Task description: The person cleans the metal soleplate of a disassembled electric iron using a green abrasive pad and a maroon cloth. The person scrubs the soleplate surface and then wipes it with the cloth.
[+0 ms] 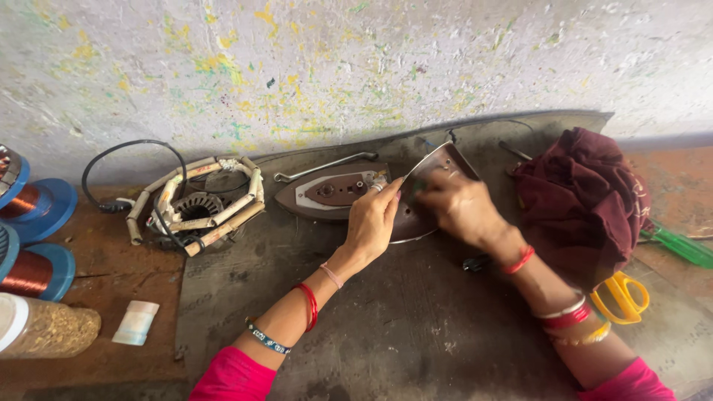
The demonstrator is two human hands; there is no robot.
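My left hand grips the edge of a shiny metal iron soleplate, which is tilted up on its side. My right hand presses on the inner face of the same plate, fingers curled against it. Just left of the plate lies the brown iron base part with a light-coloured inset, flat on the dark grey mat. Both wrists wear red bangles.
A stator with a wound coil and black cable sits at the left. Copper wire spools on blue reels stand at the far left. A metal rod, maroon cloth, yellow scissors and green screwdriver lie nearby.
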